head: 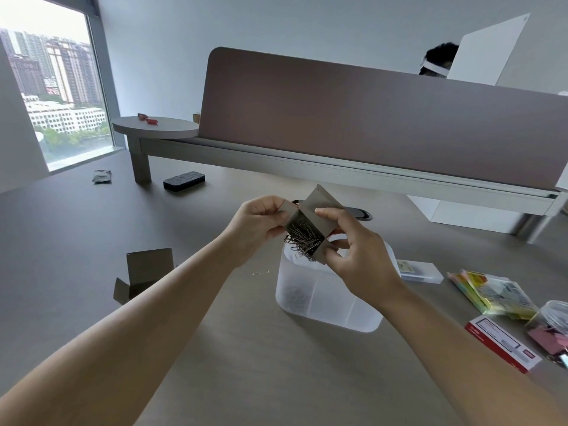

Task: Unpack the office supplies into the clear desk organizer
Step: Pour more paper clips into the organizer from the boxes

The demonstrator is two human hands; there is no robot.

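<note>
Both hands hold a small grey cardboard box (319, 210) tilted over the clear desk organizer (319, 302). My left hand (258, 222) pinches its left flap; my right hand (356, 244) grips its right side. A tangle of paper clips (302, 239) hangs out of the box's open end, above the organizer's left compartment, where some clips lie at the bottom. An emptied grey box (144, 272) lies open on the desk to the left.
To the right lie a clear flat case (421, 272), a pack of coloured sticky notes (488, 293), a red and white staple box (501, 345) and a jar with pink binder clips (553, 330). A black eraser (183, 180) and desk divider (368, 124) sit behind.
</note>
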